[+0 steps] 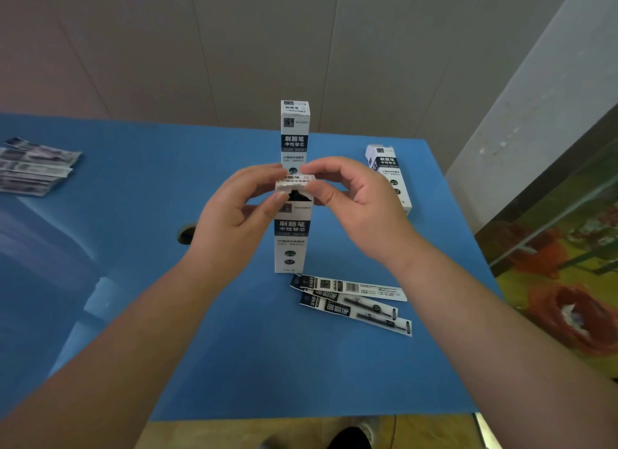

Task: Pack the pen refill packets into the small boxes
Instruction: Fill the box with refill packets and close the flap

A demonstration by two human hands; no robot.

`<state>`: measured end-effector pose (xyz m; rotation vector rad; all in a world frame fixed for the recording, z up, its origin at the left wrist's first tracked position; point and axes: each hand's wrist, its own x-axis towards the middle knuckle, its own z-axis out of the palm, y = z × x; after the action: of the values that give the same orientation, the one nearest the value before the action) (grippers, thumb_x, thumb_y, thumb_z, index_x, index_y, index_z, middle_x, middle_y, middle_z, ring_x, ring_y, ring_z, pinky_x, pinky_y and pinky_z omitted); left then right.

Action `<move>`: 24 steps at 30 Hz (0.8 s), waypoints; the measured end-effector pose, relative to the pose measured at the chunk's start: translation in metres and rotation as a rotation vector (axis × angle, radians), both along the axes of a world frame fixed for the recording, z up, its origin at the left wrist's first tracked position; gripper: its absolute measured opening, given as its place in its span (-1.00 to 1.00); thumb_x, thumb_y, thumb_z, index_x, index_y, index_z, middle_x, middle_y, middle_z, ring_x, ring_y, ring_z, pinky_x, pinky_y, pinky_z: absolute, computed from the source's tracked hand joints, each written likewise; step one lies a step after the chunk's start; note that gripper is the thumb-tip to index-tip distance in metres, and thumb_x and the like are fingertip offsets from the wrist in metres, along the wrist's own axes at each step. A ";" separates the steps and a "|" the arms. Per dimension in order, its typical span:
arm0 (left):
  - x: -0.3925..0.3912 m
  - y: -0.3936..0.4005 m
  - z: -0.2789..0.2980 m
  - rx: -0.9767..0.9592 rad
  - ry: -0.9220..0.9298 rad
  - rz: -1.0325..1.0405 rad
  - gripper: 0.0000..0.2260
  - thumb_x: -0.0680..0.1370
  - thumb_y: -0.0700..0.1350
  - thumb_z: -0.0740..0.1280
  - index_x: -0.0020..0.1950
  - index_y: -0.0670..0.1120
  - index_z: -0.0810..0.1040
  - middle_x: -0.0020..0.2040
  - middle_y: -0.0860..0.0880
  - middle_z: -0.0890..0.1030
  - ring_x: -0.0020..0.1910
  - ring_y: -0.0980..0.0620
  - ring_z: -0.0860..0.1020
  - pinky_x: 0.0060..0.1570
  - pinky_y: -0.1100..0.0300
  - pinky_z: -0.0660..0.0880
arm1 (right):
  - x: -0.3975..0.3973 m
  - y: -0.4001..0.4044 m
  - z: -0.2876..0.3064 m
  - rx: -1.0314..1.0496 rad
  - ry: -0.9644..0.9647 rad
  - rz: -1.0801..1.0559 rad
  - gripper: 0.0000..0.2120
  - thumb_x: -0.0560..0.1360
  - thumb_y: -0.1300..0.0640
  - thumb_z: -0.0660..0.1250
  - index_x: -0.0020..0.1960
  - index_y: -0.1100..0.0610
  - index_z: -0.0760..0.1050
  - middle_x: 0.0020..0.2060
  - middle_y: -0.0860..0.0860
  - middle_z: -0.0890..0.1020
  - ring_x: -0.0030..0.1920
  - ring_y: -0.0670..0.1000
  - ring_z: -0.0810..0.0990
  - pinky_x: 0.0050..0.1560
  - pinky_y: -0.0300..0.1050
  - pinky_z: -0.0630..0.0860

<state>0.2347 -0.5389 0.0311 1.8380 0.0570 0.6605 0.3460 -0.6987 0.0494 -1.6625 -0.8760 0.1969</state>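
Nearest the table's front edge, at about five o'clock from the middle of the blue table (234, 365), two pen refill packets (354, 303) lie flat, one overlapping the other, just below the foot of the box being handled. That near box (292, 236) stands upright at the centre, its top open and dark inside, with the lid flap (296, 181) bent over the mouth. The left hand (234, 211) comes in from seven o'clock, thumb and fingertips pinching the flap's left end; the right hand (351, 197) comes from four o'clock, thumb and forefinger pinching the flap's right end, the other fingers curled loosely above.

At nine o'clock from the box a dark round hole (187, 234) shows in the tabletop. Directly behind, at twelve o'clock, a second box (295, 132) stands upright and closed. At two o'clock a third box (388, 177) lies leaning, partly hidden by the right hand. Far off at ten o'clock, by the left edge, a fanned stack of packets (33, 167) rests.
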 end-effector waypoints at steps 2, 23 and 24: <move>0.001 0.000 -0.001 -0.018 0.008 0.013 -0.73 0.63 -0.12 0.31 0.20 0.26 0.52 0.20 0.05 0.61 0.18 0.15 0.60 0.06 0.32 0.54 | 0.000 0.001 0.002 0.013 0.040 -0.005 -0.78 0.58 0.12 0.39 0.20 0.18 0.61 0.08 0.03 0.68 0.17 -0.02 0.64 0.15 0.07 0.63; 0.005 0.003 -0.001 -0.020 0.017 0.056 -0.82 0.64 0.05 0.26 0.16 0.21 0.61 0.22 0.17 0.61 0.26 0.08 0.58 0.16 0.00 0.60 | -0.005 0.000 0.007 -0.036 -0.034 0.025 -0.88 0.59 0.11 0.37 0.08 0.11 0.64 0.12 -0.01 0.65 0.19 -0.08 0.60 0.16 0.03 0.60; 0.005 0.003 -0.001 -0.019 0.018 0.054 -0.82 0.63 0.06 0.26 0.16 0.21 0.61 0.22 0.17 0.61 0.26 0.08 0.58 0.17 -0.01 0.60 | -0.005 0.000 0.006 -0.030 -0.028 0.031 -0.88 0.59 0.12 0.37 0.08 0.11 0.63 0.13 0.00 0.65 0.19 -0.08 0.60 0.17 0.03 0.60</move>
<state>0.2398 -0.5357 0.0300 1.8294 0.1255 0.6790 0.3413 -0.6990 0.0558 -1.6835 -0.9237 0.2094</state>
